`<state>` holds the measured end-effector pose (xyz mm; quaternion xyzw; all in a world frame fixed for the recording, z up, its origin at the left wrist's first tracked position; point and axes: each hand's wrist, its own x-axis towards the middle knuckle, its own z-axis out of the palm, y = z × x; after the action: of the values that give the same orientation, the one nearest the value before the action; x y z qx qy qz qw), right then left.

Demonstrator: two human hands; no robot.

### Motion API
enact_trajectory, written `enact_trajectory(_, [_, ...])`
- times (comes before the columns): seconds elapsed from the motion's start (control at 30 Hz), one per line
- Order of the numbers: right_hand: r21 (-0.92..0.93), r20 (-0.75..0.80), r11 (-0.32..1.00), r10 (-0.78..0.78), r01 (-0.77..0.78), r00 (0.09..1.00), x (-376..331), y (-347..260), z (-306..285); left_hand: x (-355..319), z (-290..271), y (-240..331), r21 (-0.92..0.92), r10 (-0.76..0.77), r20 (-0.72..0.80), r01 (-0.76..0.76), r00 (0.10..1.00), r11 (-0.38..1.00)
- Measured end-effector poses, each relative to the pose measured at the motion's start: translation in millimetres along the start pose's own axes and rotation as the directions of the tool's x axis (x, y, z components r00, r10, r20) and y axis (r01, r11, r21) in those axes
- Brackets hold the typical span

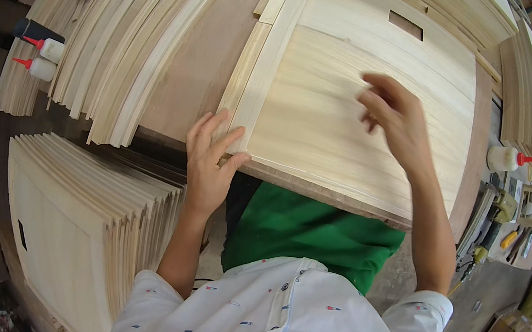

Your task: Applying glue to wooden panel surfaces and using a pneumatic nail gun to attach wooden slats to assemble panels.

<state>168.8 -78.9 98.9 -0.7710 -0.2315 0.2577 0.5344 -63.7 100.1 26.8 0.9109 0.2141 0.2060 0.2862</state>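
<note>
A pale wooden panel (332,107) with a rectangular slot near its far edge lies flat on the work table in front of me. Along its left side run a wide wooden strip (271,61) and a narrower strip (246,64). My left hand (209,163) rests with spread fingers on the near ends of these strips, at the panel's near left corner. Above the panel's right half hovers my right hand (390,116), slightly blurred, its fingers loosely bent and apart, with nothing visible in them.
Several wooden strips (132,38) stand in rows at the left, beside two white glue bottles with red tips (43,69). A stack of slotted panels (59,223) leans below the table. On the right are another glue bottle (503,158), a panel stack (528,90) and a drill (504,206).
</note>
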Motion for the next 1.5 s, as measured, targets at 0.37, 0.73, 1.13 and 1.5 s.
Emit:
enact_trajectory(0.37, [-0.243,-0.659,0.928,0.054,-0.281,0.75,-159.6,91.0,-195.9,167.2,42.6,26.2,0.124,0.297,-0.094,-0.285,0.95,0.951])
enact_trajectory(0.73, [-0.549,-0.795,0.504,-0.071,-0.666,0.602,-254.2,187.0,-320.8,288.6,124.4,0.3,0.517,0.217,0.043,-0.208,0.975,0.83])
enact_trajectory(1.13, [-0.049,-0.683,0.803,0.408,-0.595,0.606,-239.2,195.7,-356.6,297.6,121.7,-15.3,0.364,0.156,-0.003,-0.145,0.988,0.92])
enact_trajectory(1.5, [-0.227,-0.724,0.875,0.143,-0.429,0.675,-162.2,17.7,-244.9,295.9,119.1,-19.7,0.312,0.171,-0.035,-0.152,0.985,0.938])
